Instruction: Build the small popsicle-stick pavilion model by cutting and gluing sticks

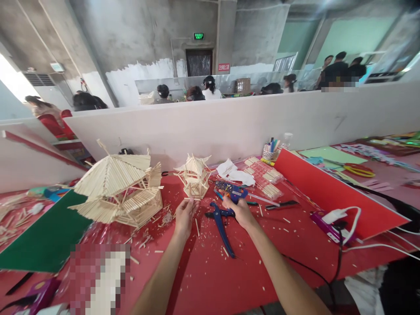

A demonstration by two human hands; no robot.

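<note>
My left hand (184,217) is closed in a pinch on a short wooden stick (196,199). Just beyond it stands a small pavilion model (194,177) built of thin wooden sticks. Blue, with an orange part near the fingers, a glue gun (236,192) is in the grip of my right hand (242,213), to the right of the small model. Between my forearms lies a blue-handled cutter (220,227), its handles spread. A larger stick pavilion (114,183) with a layered roof sits to the left.
Offcuts litter the red table (210,280). Bagged sticks (267,177) and a white cloth (234,171) lie behind the glue gun. At right are a red board (331,192) and a purple power strip (328,226) with cables; a green board (46,236) is at left. A white partition (229,122) closes the back.
</note>
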